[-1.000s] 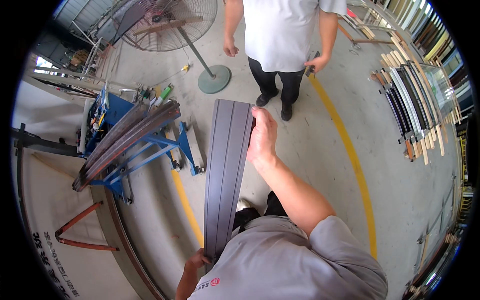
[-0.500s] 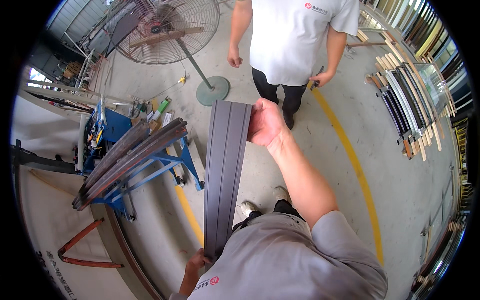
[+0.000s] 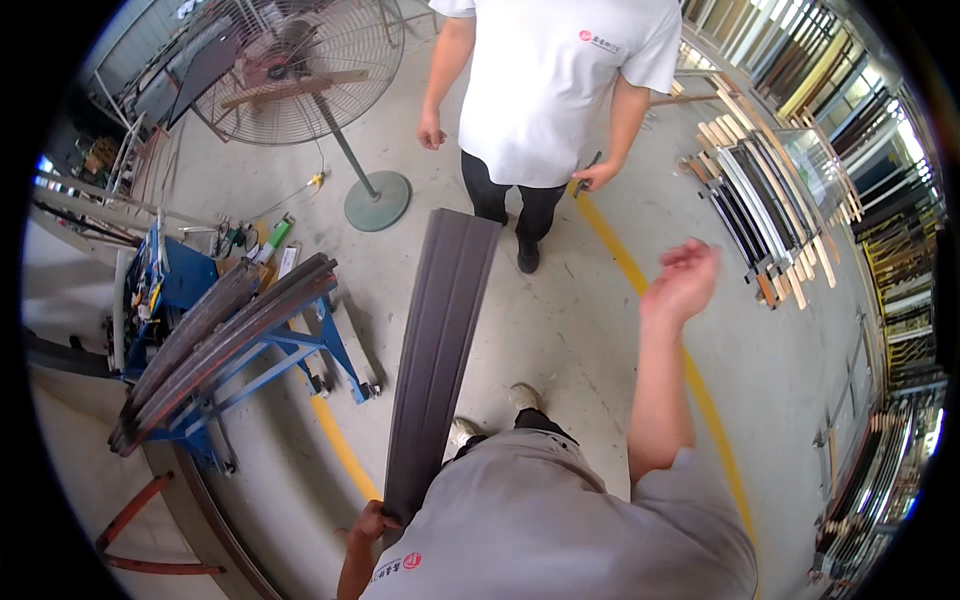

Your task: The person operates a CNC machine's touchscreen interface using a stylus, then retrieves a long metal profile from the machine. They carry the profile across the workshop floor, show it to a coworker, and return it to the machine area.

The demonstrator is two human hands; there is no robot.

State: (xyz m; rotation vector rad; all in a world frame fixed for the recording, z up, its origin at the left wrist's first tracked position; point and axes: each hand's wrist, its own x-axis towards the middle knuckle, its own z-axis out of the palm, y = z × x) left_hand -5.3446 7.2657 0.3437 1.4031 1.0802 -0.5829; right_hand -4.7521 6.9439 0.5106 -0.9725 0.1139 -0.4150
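Observation:
A long dark grey grooved metal profile (image 3: 440, 340) slants upright in front of me, its far end raised toward the co-worker. My left hand (image 3: 372, 522) grips its near end, low at the left beside my shirt. Out to the right, my right hand (image 3: 683, 280) is raised clear of the profile and holds nothing; its fingers are slightly curled and smeared by motion. Facing me stands a co-worker (image 3: 565, 90) in a white shirt and black trousers, with a small dark tool (image 3: 586, 177) in one hand.
A large pedestal fan (image 3: 290, 70) on a round green base stands at the far left. Dark curved bars (image 3: 220, 345) lie on a blue metal stand (image 3: 290, 345). Strips and frames (image 3: 765, 215) are stacked on the right, near racks of profiles (image 3: 905, 270). Yellow lines mark the floor.
My right hand has let go of the profile's upper end and swung out to the right. The left hand keeps its grip. The whole view has shifted somewhat.

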